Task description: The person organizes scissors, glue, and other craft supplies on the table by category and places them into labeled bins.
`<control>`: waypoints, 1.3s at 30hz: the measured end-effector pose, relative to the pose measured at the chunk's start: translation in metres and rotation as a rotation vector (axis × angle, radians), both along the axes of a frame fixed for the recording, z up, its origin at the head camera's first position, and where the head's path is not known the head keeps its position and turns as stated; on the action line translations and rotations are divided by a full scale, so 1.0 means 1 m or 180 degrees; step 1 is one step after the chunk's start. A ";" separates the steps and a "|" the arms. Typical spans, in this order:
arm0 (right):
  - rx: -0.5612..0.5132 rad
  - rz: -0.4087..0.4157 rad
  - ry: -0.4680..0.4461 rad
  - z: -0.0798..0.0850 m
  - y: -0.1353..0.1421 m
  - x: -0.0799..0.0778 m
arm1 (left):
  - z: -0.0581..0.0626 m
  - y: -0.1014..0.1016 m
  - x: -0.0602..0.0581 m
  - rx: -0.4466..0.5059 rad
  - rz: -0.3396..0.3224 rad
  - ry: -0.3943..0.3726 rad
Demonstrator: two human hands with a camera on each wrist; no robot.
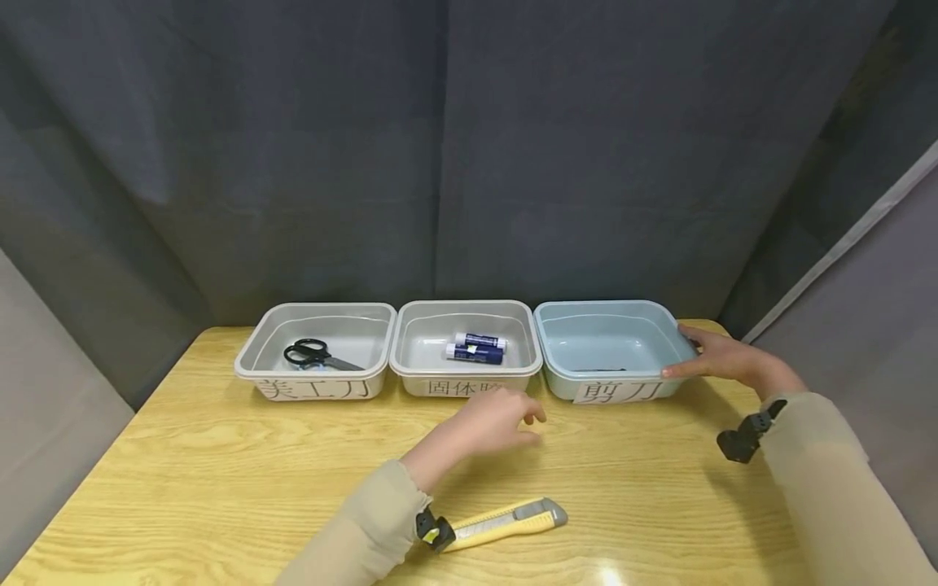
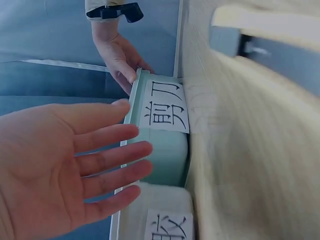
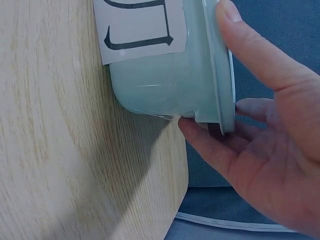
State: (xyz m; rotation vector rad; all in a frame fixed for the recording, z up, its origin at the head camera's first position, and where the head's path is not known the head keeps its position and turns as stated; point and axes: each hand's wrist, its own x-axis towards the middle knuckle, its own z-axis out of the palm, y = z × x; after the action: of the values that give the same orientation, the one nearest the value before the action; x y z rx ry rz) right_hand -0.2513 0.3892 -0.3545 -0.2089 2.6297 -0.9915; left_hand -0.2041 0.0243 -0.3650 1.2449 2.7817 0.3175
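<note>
At the right end of the light blue bin [image 1: 608,313], my right hand [image 1: 721,358] grips the rim, with the thumb [image 3: 250,37] on the front of it and the fingers round the end wall. My left hand [image 1: 494,419] is held over the table in front of the middle bin [image 1: 410,382]. In the left wrist view its fingers [image 2: 117,156] are nearly straight and hold nothing. A yellow utility knife [image 1: 506,523] lies on the table near the left wrist.
Black-handled scissors [image 1: 315,353] lie in the left grey bin [image 1: 249,370]; two glue sticks [image 1: 475,353] lie in the middle one. The blue bin shows a thin dark item, mostly hidden by its front wall. Paper labels mark the bin fronts. A dark curtain [image 1: 440,163] hangs behind.
</note>
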 end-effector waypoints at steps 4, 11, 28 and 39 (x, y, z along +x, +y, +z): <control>0.0020 0.0017 0.0001 0.002 -0.001 0.001 | -0.005 -0.015 0.009 -0.0064 -0.0095 -0.0124; 0.0101 -0.0073 -0.0010 0.001 -0.001 0.002 | -0.008 -0.032 0.030 -0.0239 -0.0376 -0.0457; 0.0067 -0.0204 0.0176 -0.006 0.003 0.006 | -0.022 -0.050 0.057 -0.0681 -0.0247 -0.0820; -0.0038 -0.0436 0.0616 -0.023 0.008 0.015 | -0.028 -0.051 0.051 -0.0415 -0.0326 -0.0379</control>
State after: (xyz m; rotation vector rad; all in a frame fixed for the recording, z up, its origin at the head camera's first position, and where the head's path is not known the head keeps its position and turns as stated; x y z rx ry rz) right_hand -0.2366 0.3967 -0.3771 -0.1349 2.8467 -1.0808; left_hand -0.1529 -0.0264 -0.3933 1.2872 2.5833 0.1925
